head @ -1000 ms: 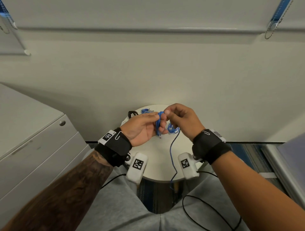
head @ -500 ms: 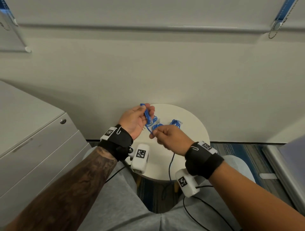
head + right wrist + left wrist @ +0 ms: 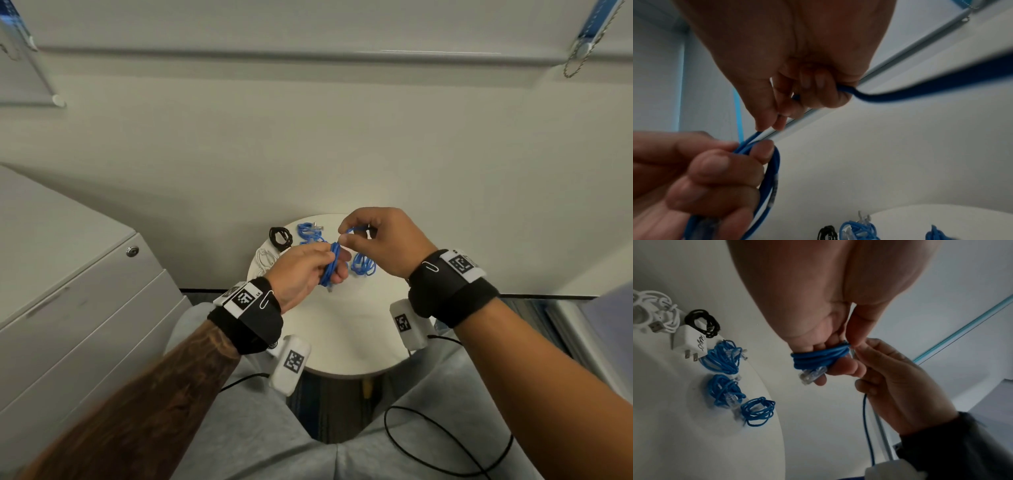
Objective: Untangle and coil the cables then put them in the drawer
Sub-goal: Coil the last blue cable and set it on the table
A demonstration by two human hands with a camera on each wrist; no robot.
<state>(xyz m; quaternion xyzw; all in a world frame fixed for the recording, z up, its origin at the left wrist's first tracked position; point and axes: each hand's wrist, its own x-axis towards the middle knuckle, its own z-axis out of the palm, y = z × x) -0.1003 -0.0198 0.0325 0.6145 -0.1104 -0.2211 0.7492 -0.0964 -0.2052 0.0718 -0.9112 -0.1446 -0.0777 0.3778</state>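
My left hand (image 3: 308,270) grips a blue network cable (image 3: 330,269) wound in loops round its fingers, above the small round white table (image 3: 342,335). Its clear plug (image 3: 812,375) sticks out below the fingers. My right hand (image 3: 380,240) pinches the loose run of the same cable (image 3: 879,95) just above the coil, its fingers curled round it. The cable's tail (image 3: 868,431) hangs down past my right wrist. Three coiled blue cables (image 3: 723,359) (image 3: 726,391) (image 3: 758,411) lie on the table. The closed drawers (image 3: 78,329) stand at my left.
A coiled black cable (image 3: 280,236) and a white cable with a charger plug (image 3: 689,340) lie at the table's far left. A grey filing cabinet with a lock (image 3: 132,251) fills the left side. A white wall (image 3: 308,144) is behind the table. A black cord (image 3: 445,442) crosses my lap.
My right hand has risen from below the coil to above it, carrying the cable over the left fingers. The left hand has dropped slightly and shifted right.
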